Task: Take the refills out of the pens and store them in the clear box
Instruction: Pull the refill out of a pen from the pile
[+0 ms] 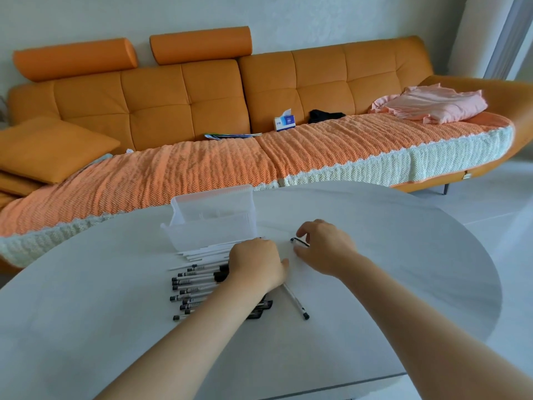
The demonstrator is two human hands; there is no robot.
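A clear plastic box [213,226] with its lid up stands on the white table [389,255]. Several thin white refills [204,252] lie just in front of it. Below them is a pile of white pens with black ends [193,287]. My left hand [256,268] lies curled over the right side of the pile and grips one pen [295,303], whose black end sticks out toward me. My right hand [323,248] hovers to its right. Its finger and thumb are spread on either side of a small black pen part [299,241] lying on the table, apart from it.
An orange sofa [184,105] with a knitted cover runs along the table's far edge. On it are a tissue box [285,121], a pink cloth [432,103] and some booklets [230,136]. The table's rounded edge curves down at the right toward white floor.
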